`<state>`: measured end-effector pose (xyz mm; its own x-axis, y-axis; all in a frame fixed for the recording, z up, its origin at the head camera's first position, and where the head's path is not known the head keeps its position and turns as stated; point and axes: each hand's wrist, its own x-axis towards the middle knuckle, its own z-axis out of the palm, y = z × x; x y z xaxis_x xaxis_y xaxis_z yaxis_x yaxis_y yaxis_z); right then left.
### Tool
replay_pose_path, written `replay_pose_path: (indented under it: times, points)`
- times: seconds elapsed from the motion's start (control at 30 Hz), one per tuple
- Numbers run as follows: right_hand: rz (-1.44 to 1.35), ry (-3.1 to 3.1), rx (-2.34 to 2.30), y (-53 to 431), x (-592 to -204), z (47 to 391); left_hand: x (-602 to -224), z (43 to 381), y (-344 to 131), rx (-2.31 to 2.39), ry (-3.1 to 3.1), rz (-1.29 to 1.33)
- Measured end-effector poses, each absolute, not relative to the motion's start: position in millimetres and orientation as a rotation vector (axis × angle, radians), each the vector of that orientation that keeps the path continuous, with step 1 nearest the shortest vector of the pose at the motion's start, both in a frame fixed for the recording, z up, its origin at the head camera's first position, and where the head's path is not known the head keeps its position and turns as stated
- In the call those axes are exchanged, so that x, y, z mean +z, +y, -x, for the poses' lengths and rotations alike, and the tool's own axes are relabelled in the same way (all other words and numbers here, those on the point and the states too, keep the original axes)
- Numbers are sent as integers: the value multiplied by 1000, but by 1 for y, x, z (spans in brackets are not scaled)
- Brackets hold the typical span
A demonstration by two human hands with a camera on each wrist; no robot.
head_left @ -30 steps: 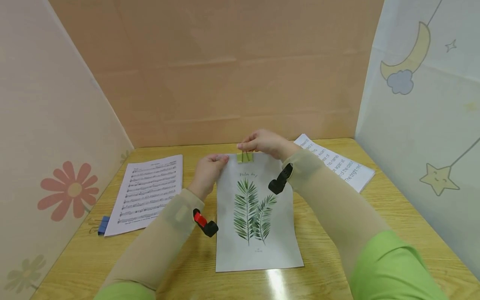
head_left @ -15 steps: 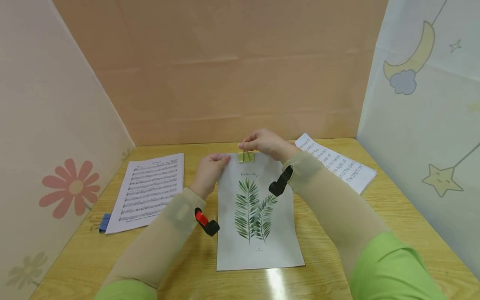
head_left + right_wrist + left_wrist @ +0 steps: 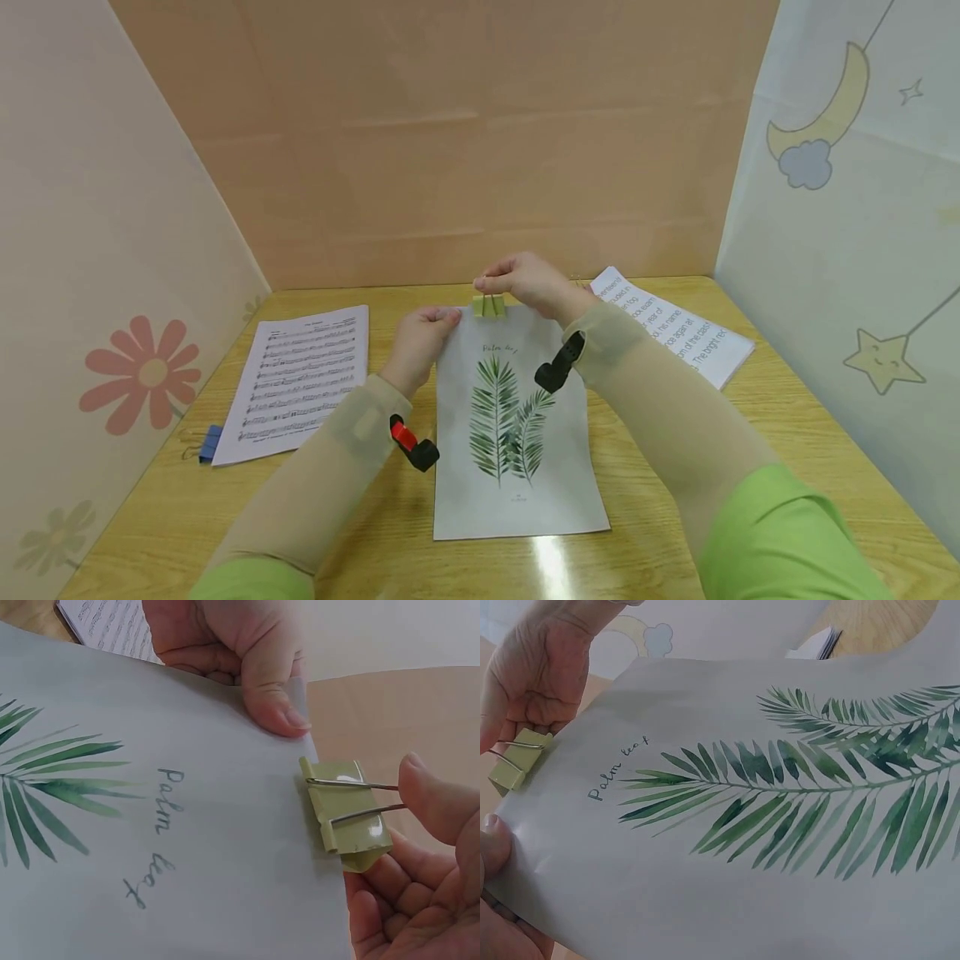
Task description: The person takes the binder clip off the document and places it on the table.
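Palm-leaf sheet is btwn our two hands, mid-table, top end tilted up off the table; can't tell if its bottom edge touches. Our L hand pinches the top L corner, thumb on the printed face. Our R hand grips the wire handles of a yellow-green binder clip, thumb pressed on the near one, other fingers curled behind. Clip sits across the sheet's top edge, approx. centre, just beside our L thumb, handles pointing away from the print. On the L we've got a sheet-music stack w/ a blue clip at its lower L edge; on the R, near the back, a stack of large-text pgs lying at an angle, partly behind our R arm. Orange-brown backdrop stands behind.
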<state>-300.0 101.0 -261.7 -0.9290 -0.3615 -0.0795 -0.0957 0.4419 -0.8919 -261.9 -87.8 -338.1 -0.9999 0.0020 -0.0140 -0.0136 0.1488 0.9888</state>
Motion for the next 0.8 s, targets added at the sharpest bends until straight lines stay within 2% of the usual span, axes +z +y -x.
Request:
replay_pose_path:
  times: [0.37,0.8]
  points:
    - [351,2473,-1551,102,-252,295,-341,264,-89,2060,2366,34]
    - [429,2463,-1588,115,-252,287,-341,264,-92,2046,2355,63]
